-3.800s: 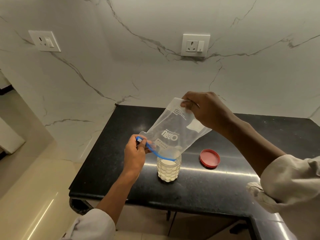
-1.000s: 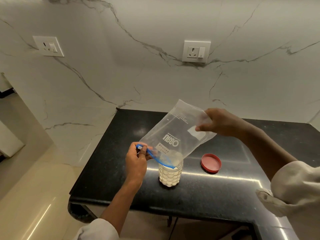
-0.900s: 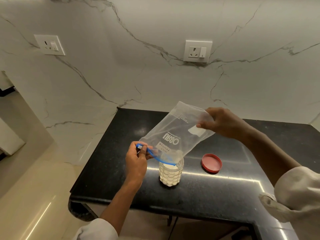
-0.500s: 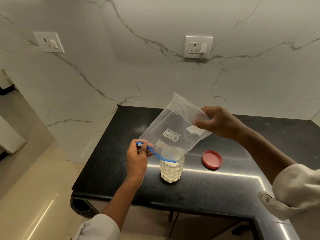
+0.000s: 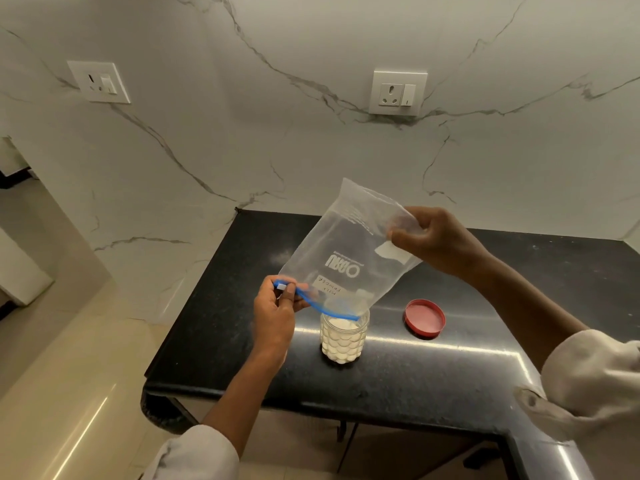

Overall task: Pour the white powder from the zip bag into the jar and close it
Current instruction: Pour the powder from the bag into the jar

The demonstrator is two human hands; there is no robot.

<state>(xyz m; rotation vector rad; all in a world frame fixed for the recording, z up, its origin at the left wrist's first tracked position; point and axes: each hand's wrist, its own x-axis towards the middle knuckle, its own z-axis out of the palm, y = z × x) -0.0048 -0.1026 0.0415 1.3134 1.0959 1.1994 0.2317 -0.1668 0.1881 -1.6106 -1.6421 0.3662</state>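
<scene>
We hold the zip bag (image 5: 349, 251) upside down and tilted, its blue zip edge (image 5: 322, 306) low over the mouth of the jar (image 5: 344, 337), which stands on the black counter (image 5: 450, 372) nearly full of white powder (image 5: 341, 323). The bag's long axis rises from the jar up toward the right. Our left hand (image 5: 275, 313) pinches the left end of the zip edge, just beside the jar. Our right hand (image 5: 436, 242) grips the raised bottom corner, higher and farther back. The bag looks almost empty. The red lid (image 5: 425, 318) lies flat to the right of the jar, so we judge the right hand is better placed to take it.
</scene>
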